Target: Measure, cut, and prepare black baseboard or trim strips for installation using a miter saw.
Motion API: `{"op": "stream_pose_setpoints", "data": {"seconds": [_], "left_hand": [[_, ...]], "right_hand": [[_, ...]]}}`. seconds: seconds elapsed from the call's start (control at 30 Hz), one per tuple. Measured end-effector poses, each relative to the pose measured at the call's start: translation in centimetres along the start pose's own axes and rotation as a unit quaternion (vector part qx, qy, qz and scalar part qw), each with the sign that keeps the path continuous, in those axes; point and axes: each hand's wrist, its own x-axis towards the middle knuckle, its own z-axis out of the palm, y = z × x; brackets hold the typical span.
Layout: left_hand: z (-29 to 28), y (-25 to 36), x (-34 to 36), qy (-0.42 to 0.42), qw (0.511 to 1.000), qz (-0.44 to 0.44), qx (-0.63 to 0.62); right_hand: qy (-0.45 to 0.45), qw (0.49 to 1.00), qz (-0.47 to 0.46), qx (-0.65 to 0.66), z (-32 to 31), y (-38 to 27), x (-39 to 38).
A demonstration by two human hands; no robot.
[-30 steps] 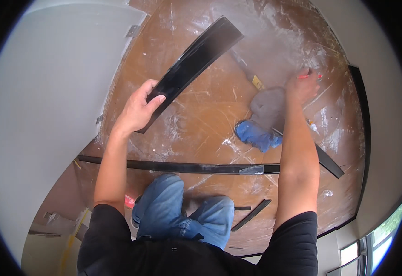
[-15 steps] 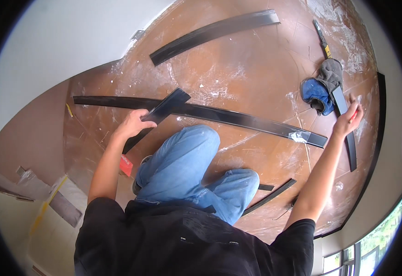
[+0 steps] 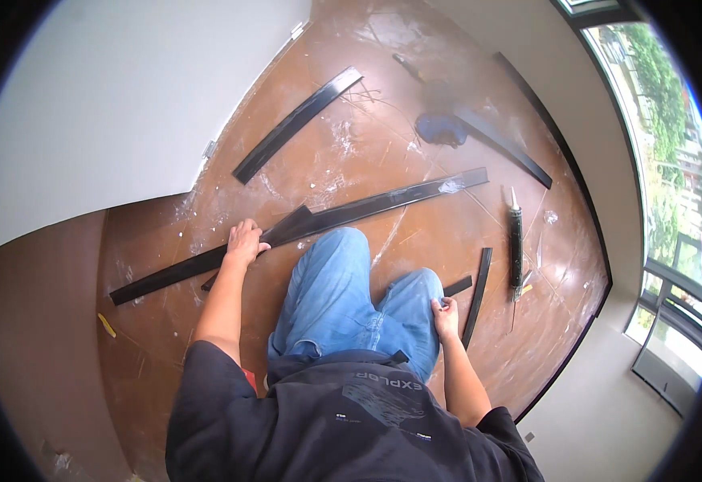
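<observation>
A short black baseboard piece (image 3: pixel 291 226) lies slantwise across a long black baseboard strip (image 3: pixel 383 202) on the brown floor. My left hand (image 3: pixel 244 243) is closed around the left end of the short piece, with the thumb on the near side. Its fingers partly hide that end and the strip below. By my right knee (image 3: pixel 415 291), my right hand (image 3: pixel 446 319) has its fingers pinched together. Whatever is in them is too small to make out. Two narrow black pieces, one long (image 3: pixel 477 293) and one short (image 3: pixel 458 286), lie beside that knee.
A caulking tube (image 3: pixel 516 247) with a pale nozzle lies at right. Farther off are a blue cloth item (image 3: pixel 441 128), a black strip (image 3: pixel 512 149) and another baseboard strip (image 3: pixel 296 122). A white wall (image 3: pixel 126 104) bounds the left; windows (image 3: pixel 660 120) line the right.
My left hand has lowered the short piece onto the long strip. My right hand has come back from the far-right strip to my knee. The view has turned to the right.
</observation>
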Motion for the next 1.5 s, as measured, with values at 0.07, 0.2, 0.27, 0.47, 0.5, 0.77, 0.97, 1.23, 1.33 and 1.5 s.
{"op": "stream_pose_setpoints", "data": {"seconds": [0.07,0.2,0.27,0.47,0.5,0.77,0.97,1.23,1.33,1.5], "left_hand": [[-0.1,0.4,0.2,-0.04,0.998,-0.027,0.027],[0.0,2.1,0.2,-0.07,0.992,-0.019,0.1],[0.6,2.6,-0.7,-0.049,0.992,-0.061,0.103],[1.8,4.6,-0.8,-0.048,0.989,-0.07,0.12],[2.0,4.8,-1.0,-0.042,0.99,-0.07,0.113],[3.1,4.4,-1.3,-0.074,0.991,-0.063,0.097],[3.9,3.6,-2.3,-0.075,0.994,-0.058,0.044],[2.9,4.2,-5.1,-0.028,0.995,-0.094,-0.017],[3.7,4.0,-4.8,-0.031,0.996,-0.084,-0.008],[5.2,3.8,-5.0,0.0,0.999,-0.051,0.003]], "right_hand": [[0.027,0.999,-0.026,-0.036,-0.1,-2.7,-2.8],[0.136,0.989,-0.062,-0.019,-1.2,-1.1,-7.3],[0.209,0.973,-0.092,-0.031,-1.5,1.9,-10.3],[0.289,0.95,0.015,0.12,-4.5,8.3,-18.3],[0.325,0.938,0.002,0.117,-4.2,10.0,-19.0],[0.422,0.902,-0.027,0.084,-3.5,13.6,-23.9],[0.405,0.909,-0.034,0.092,-3.0,14.8,-25.3],[0.375,0.92,-0.041,0.105,-3.2,13.8,-24.1],[0.355,0.928,-0.019,0.112,-3.5,14.5,-23.6],[0.378,0.92,-0.055,0.085,-3.1,15.2,-22.3]]}}
